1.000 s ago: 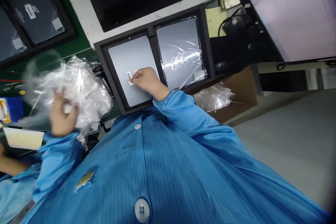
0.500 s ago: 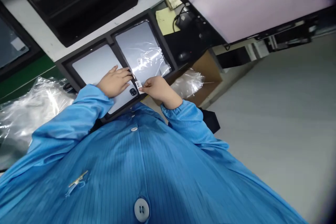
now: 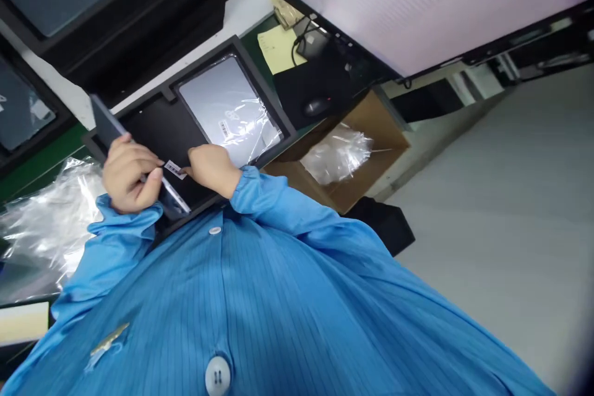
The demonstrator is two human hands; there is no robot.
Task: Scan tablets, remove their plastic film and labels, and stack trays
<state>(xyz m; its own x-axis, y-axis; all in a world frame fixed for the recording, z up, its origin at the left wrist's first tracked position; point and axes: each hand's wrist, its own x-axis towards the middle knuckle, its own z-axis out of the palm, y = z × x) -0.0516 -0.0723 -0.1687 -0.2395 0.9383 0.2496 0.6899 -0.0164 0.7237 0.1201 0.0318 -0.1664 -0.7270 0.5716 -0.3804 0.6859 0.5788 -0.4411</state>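
Left hand (image 3: pixel 132 176) grips a tablet (image 3: pixel 106 121), now tipped up, baring its tray slot (image 3: pixel 160 120); right hand (image 3: pixel 211 167) pinches a barcode label (image 3: pixel 174 169).

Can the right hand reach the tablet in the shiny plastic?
Probably yes. The right hand is close beside the wrapped tablet, and only clear plastic covers it. But the fingers seem to pinch a label, so they might need to let go first.
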